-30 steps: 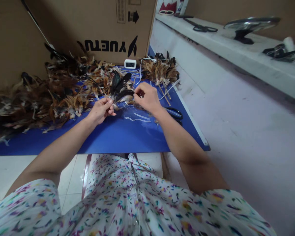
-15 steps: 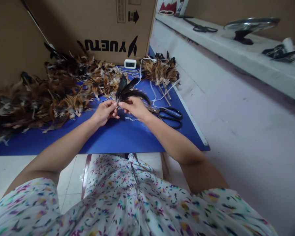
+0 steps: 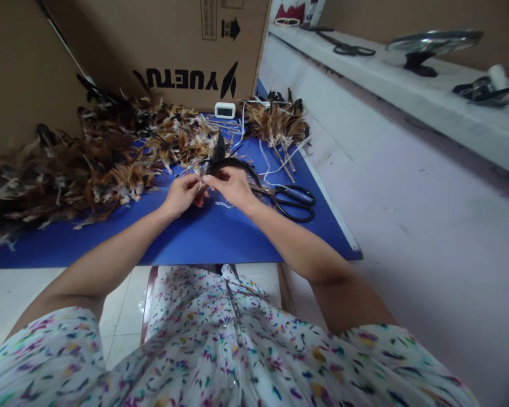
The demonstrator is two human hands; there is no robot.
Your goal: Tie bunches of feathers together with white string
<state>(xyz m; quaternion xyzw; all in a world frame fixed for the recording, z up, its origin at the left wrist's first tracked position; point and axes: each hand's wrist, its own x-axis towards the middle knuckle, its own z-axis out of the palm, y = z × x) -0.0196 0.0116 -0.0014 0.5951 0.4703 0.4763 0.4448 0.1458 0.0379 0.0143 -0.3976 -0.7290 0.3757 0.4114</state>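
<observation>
A small bunch of black feathers (image 3: 219,149) is pinched at its base between both hands, above the blue tabletop (image 3: 203,243). My left hand (image 3: 183,195) is closed, its thumb and forefinger at the quill ends. My right hand (image 3: 231,185) is closed too, its fingertips meeting the left ones; the feathers fan out behind it. Whatever fine piece lies between the fingertips is too small to make out. Black-handled scissors (image 3: 294,202) lie just right of my right hand, with their blades partly hidden by it. A short white string (image 3: 224,204) lies below the hands.
Brown feather bunches (image 3: 106,164) cover the table's left and back. Another feather bundle with sticks (image 3: 275,121) lies at the back right, near white cord (image 3: 266,161). A small digital clock (image 3: 225,110) stands before a cardboard box (image 3: 152,45). A ledge (image 3: 382,73) runs along the right wall.
The black feathers have tipped over to the right and lower, turning in my fingers. My left hand has rotated slightly; both hands stay in nearly the same place.
</observation>
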